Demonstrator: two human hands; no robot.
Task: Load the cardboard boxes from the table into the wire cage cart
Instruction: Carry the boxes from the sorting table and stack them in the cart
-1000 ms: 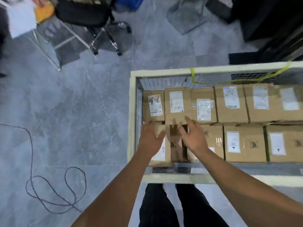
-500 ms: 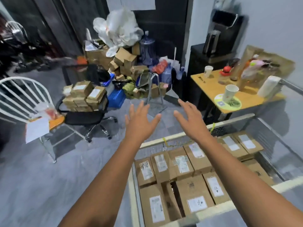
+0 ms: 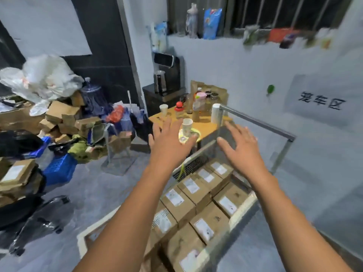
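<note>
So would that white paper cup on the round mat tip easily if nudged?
Probably: the white paper cup stands upright, tall and narrow-based, so a nudge could topple it. Its thin paper walls would likely crumple under a firm squeeze. Contents can't be seen.

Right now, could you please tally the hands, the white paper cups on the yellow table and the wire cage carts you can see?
Hands: 2, left hand and right hand, both open and empty
White paper cups: 2
Wire cage cart: 1
Total: 5
</note>
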